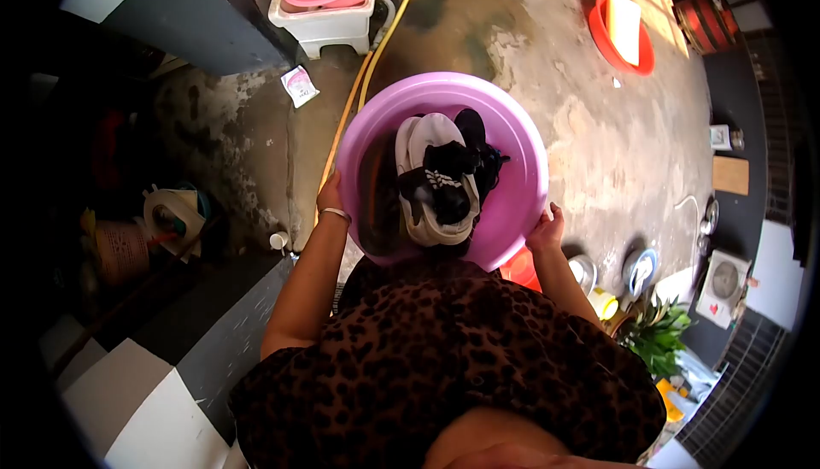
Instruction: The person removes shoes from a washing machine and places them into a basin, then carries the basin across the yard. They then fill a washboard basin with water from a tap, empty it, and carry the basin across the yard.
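Two hands, one left hand [330, 194] and one right hand [546, 230], are holding one purple basin [515, 204]. At least two shoes [440, 208] are lying inside, their overlap hiding the exact number. Two hoses are running along the floor [530, 50]: one yellow hose [389, 40], one orange hose [345, 124]. One red basin [601, 40], one packet [300, 86] and one leafy plant [662, 334] are also showing.

Your left forearm [297, 290] and right forearm [570, 279] reach forward, well apart, one on each side of your body. Your left grip [330, 192] points ahead, its fingers mostly hidden. Your right grip [546, 230] angles inward, partly curled, with one digit raised.
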`<action>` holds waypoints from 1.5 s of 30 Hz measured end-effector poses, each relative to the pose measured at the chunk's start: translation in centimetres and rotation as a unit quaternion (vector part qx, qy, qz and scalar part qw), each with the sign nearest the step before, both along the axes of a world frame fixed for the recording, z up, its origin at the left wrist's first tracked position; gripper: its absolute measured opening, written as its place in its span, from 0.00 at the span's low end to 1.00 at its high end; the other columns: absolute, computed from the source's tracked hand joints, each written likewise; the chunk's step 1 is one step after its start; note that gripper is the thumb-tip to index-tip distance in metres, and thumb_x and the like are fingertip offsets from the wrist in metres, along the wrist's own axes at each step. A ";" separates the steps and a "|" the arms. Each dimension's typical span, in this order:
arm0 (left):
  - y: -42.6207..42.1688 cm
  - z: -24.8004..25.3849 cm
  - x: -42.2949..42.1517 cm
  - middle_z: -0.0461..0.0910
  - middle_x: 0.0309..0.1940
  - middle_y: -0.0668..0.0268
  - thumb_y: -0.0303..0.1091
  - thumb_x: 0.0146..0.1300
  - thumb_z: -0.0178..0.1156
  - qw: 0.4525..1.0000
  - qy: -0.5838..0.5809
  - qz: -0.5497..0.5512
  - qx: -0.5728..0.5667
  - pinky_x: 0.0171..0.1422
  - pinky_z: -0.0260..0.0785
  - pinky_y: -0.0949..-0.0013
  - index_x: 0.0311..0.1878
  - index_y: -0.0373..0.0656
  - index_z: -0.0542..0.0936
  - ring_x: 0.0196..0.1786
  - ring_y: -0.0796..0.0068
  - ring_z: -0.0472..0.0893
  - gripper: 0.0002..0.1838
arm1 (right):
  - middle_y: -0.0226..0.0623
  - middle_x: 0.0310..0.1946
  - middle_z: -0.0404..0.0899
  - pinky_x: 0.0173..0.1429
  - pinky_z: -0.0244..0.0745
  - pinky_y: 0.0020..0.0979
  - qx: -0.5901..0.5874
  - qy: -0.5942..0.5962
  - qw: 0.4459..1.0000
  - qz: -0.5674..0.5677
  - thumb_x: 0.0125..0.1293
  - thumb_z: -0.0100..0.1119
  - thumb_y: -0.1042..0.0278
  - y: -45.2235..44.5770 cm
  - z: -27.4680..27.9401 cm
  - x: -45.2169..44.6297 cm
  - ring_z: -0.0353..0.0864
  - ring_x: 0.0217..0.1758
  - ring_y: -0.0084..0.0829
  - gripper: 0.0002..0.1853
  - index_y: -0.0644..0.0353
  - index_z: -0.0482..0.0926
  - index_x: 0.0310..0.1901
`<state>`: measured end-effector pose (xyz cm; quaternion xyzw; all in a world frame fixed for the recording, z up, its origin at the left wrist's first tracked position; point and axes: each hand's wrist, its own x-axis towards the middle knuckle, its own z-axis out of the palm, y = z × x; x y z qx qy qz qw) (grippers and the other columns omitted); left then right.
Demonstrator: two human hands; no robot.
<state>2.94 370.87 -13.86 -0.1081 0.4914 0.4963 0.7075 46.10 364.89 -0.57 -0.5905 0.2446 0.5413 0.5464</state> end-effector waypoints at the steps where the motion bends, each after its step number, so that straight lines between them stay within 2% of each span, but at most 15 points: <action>1: 1.4 -0.8 0.3 0.71 0.53 0.56 0.42 0.65 0.44 1.000 0.010 0.005 -0.006 0.61 0.61 0.61 0.57 0.36 0.66 0.54 0.59 0.71 0.23 | 0.41 0.47 0.74 0.59 0.63 0.36 -0.001 0.006 1.000 0.017 0.60 0.40 0.51 2.5 -0.6 0.4 0.72 0.51 0.37 0.26 0.67 0.69 0.49; 6: 7.8 1.4 3.2 0.71 0.53 0.56 0.43 0.65 0.44 0.993 0.050 0.094 -0.046 0.61 0.62 0.61 0.57 0.36 0.67 0.54 0.59 0.71 0.23 | 0.42 0.49 0.72 0.59 0.63 0.37 0.017 0.040 0.991 0.123 0.60 0.40 0.50 16.3 -4.1 2.7 0.70 0.53 0.38 0.28 0.67 0.68 0.51; 12: 10.3 0.9 7.0 0.69 0.55 0.57 0.43 0.67 0.42 0.974 -0.003 0.208 -0.092 0.63 0.59 0.61 0.59 0.36 0.64 0.57 0.59 0.68 0.24 | 0.43 0.49 0.72 0.58 0.64 0.35 -0.005 0.057 0.972 0.227 0.59 0.38 0.46 28.0 -8.5 4.4 0.70 0.52 0.38 0.32 0.69 0.68 0.53; 15: 10.3 -2.8 7.9 0.69 0.55 0.57 0.44 0.67 0.42 0.964 -0.046 0.250 -0.078 0.63 0.59 0.62 0.58 0.36 0.65 0.57 0.59 0.68 0.24 | 0.43 0.48 0.73 0.58 0.65 0.36 -0.018 0.039 0.959 0.281 0.57 0.41 0.46 32.6 -11.3 4.5 0.71 0.51 0.39 0.31 0.67 0.70 0.51; 16: 10.5 -4.1 8.1 0.71 0.53 0.57 0.42 0.67 0.42 0.956 -0.025 0.268 -0.116 0.62 0.61 0.60 0.57 0.36 0.66 0.56 0.60 0.70 0.22 | 0.42 0.46 0.74 0.57 0.65 0.35 -0.015 0.054 0.956 0.289 0.57 0.41 0.45 33.5 -12.6 4.7 0.72 0.50 0.38 0.31 0.67 0.71 0.50; 22: 10.8 -10.2 8.7 0.69 0.55 0.59 0.45 0.67 0.40 0.942 -0.050 0.312 -0.112 0.65 0.56 0.63 0.59 0.36 0.65 0.58 0.62 0.68 0.25 | 0.43 0.44 0.75 0.54 0.67 0.35 -0.065 0.002 0.944 0.322 0.58 0.40 0.44 37.6 -18.9 2.6 0.73 0.47 0.38 0.32 0.68 0.71 0.49; 26: 7.7 -20.3 8.7 0.70 0.54 0.59 0.45 0.67 0.41 0.922 -0.036 0.364 -0.129 0.64 0.57 0.65 0.59 0.37 0.66 0.57 0.62 0.68 0.24 | 0.43 0.44 0.75 0.55 0.67 0.37 -0.062 0.041 0.936 0.344 0.57 0.41 0.40 39.1 -26.6 1.5 0.72 0.48 0.40 0.33 0.67 0.72 0.48; 29: 7.2 -24.2 9.1 0.71 0.52 0.58 0.45 0.66 0.43 0.874 -0.062 0.460 -0.142 0.62 0.60 0.65 0.56 0.36 0.68 0.55 0.62 0.70 0.24 | 0.41 0.43 0.76 0.56 0.67 0.35 -0.051 0.066 0.918 0.388 0.58 0.43 0.38 40.3 -32.7 1.1 0.73 0.48 0.38 0.34 0.66 0.73 0.47; 30: 7.0 -25.2 9.6 0.71 0.52 0.57 0.46 0.66 0.43 0.891 0.014 0.408 -0.200 0.62 0.61 0.64 0.55 0.34 0.69 0.55 0.62 0.70 0.25 | 0.41 0.42 0.77 0.56 0.67 0.35 -0.046 0.074 0.909 0.408 0.58 0.43 0.38 40.5 -34.1 0.9 0.74 0.48 0.37 0.34 0.66 0.74 0.47; 32: 5.3 -29.0 9.8 0.74 0.47 0.57 0.47 0.64 0.43 0.890 0.018 0.407 -0.204 0.58 0.66 0.62 0.52 0.35 0.70 0.51 0.62 0.74 0.24 | 0.38 0.39 0.78 0.53 0.68 0.31 -0.039 0.095 0.890 0.444 0.58 0.44 0.38 40.7 -37.4 0.6 0.75 0.45 0.33 0.32 0.65 0.76 0.44; 34: 6.3 -28.8 10.4 0.75 0.46 0.56 0.48 0.64 0.43 0.893 0.060 0.386 -0.223 0.57 0.67 0.62 0.52 0.35 0.71 0.51 0.63 0.74 0.25 | 0.40 0.42 0.77 0.55 0.67 0.32 -0.059 0.074 0.875 0.475 0.59 0.43 0.38 41.2 -40.6 0.8 0.74 0.48 0.34 0.33 0.67 0.73 0.47; 35: 5.7 -30.2 10.5 0.77 0.43 0.59 0.47 0.62 0.50 0.884 0.037 0.420 -0.201 0.54 0.68 0.64 0.49 0.36 0.73 0.47 0.64 0.76 0.22 | 0.41 0.44 0.76 0.56 0.67 0.32 -0.068 0.065 0.866 0.491 0.60 0.42 0.39 41.2 -41.8 0.7 0.73 0.49 0.34 0.34 0.68 0.72 0.48; 37: 4.9 -32.9 10.6 0.77 0.41 0.61 0.46 0.61 0.53 0.863 0.046 0.446 -0.233 0.52 0.69 0.65 0.47 0.36 0.74 0.44 0.66 0.76 0.22 | 0.40 0.43 0.76 0.54 0.68 0.31 -0.075 0.070 0.855 0.508 0.60 0.43 0.39 41.3 -43.8 0.5 0.74 0.48 0.33 0.33 0.67 0.73 0.48; 41: 3.5 -38.4 9.9 0.78 0.39 0.61 0.46 0.60 0.54 0.866 0.075 0.436 -0.235 0.51 0.70 0.66 0.46 0.36 0.75 0.41 0.66 0.77 0.22 | 0.38 0.42 0.77 0.52 0.69 0.31 -0.070 0.046 0.838 0.539 0.60 0.44 0.41 40.5 -44.9 -1.3 0.75 0.47 0.31 0.30 0.63 0.74 0.47; 45: 5.4 -39.3 9.1 0.78 0.38 0.61 0.47 0.61 0.53 0.874 0.081 0.419 -0.233 0.49 0.70 0.66 0.45 0.35 0.75 0.41 0.67 0.77 0.22 | 0.30 0.36 0.78 0.41 0.66 0.25 -0.113 -0.023 0.794 0.597 0.56 0.45 0.37 39.8 -48.5 -1.2 0.74 0.36 0.27 0.28 0.54 0.77 0.42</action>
